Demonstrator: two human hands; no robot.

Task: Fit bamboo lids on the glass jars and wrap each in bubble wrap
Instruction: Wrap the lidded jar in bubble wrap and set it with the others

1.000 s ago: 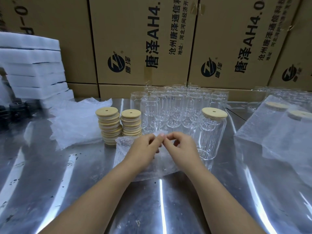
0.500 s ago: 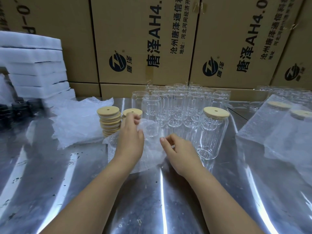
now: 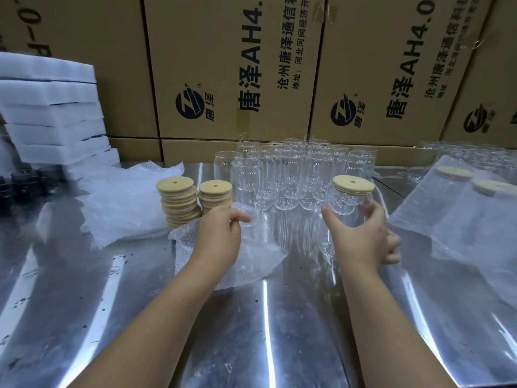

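Observation:
A clear glass jar (image 3: pixel 347 208) with a bamboo lid (image 3: pixel 353 185) stands at centre right, and my right hand (image 3: pixel 363 236) grips its body, thumb on the near left side and fingers round the right. My left hand (image 3: pixel 218 236) pinches the top edge of a bubble wrap piece (image 3: pixel 251 261) lying on the steel table (image 3: pixel 251 331) and holds it up. Two stacks of bamboo lids (image 3: pixel 179 201) stand left of that hand. Several open glass jars (image 3: pixel 291 175) are grouped behind.
Loose bubble wrap (image 3: pixel 123 203) is heaped at the left, below stacked white foam sheets (image 3: pixel 53 113). Wrapped lidded jars (image 3: pixel 470 208) lie at the right. Printed cardboard boxes (image 3: pixel 237 65) wall off the back.
My right hand has left the bubble wrap, moved right and taken hold of the lidded jar. My left hand stays on the wrap, lifting its edge.

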